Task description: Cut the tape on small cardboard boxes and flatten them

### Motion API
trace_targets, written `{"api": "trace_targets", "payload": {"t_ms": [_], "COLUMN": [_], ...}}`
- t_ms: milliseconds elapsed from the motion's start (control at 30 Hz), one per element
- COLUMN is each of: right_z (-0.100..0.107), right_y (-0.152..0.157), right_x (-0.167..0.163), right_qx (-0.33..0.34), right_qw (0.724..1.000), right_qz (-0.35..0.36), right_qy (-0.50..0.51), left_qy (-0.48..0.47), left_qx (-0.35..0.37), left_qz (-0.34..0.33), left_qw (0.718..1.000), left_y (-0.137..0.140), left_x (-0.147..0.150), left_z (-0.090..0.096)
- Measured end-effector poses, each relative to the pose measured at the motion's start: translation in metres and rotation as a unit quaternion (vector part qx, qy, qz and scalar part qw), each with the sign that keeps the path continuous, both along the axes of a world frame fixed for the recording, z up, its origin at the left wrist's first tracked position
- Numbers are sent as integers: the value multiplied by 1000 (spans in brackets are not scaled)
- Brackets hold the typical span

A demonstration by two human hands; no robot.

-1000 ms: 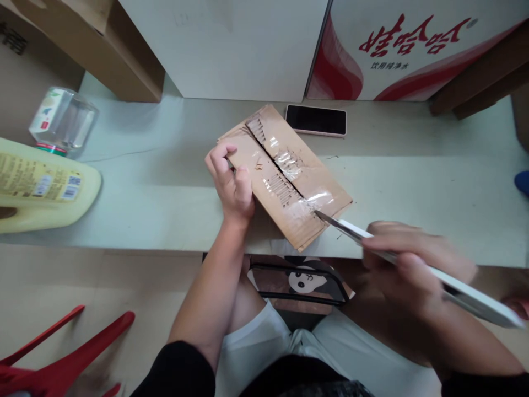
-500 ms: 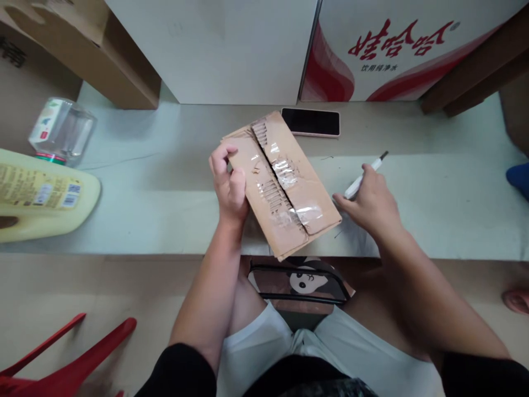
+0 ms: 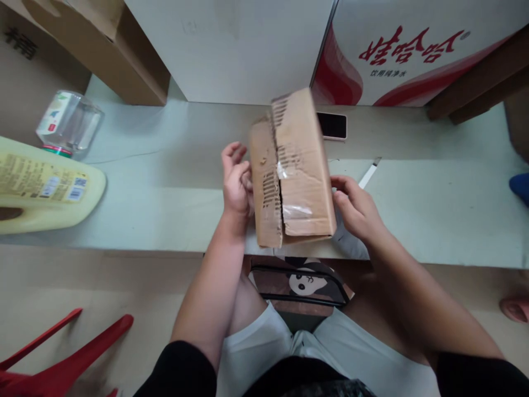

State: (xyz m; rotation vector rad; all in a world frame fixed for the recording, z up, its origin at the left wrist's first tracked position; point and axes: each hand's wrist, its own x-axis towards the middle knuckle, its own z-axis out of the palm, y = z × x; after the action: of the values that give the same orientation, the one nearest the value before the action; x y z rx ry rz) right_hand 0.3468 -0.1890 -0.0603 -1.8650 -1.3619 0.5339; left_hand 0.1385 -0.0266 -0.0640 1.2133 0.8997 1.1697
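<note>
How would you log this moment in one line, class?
left hand: at left side of cardboard box; right hand: at its right side; seam: gap showing; knife: on table by right hand; phone: partly hidden by box

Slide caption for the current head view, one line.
Cardboard box with a gap along its seam, between left hand and right hand; knife beside the right.

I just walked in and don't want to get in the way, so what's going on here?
A person has the left hand and the right hand at either side of a cardboard box. Its top shows clear tape and a gap along the middle seam. A white-handled knife lies on the table just beyond the right hand, partly hidden by it. A phone lies behind the box, partly covered from view.
</note>
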Motion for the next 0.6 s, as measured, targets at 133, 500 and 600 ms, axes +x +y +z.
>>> {"api": "trace_targets", "payload": {"t_ms": [133,500,600], "right_z": [-8,-7,-7], "right_y": [-4,-3,-3], "right_x": [5,0,-5], "right_qx": [-8,-42,-13], "right_qw": [997,975,964], "right_qz": [-35,6,10], "right_qy": [74,216,264], "left_qy": [-3,17,15], "left_qx": [-155,0,11], "left_qz": [-168,-167,-194], "left_qw": [973,986,981], "left_y": [-2,-16,-19], "left_x": [-8,-19,-13], "left_z": [15,25,23]}}
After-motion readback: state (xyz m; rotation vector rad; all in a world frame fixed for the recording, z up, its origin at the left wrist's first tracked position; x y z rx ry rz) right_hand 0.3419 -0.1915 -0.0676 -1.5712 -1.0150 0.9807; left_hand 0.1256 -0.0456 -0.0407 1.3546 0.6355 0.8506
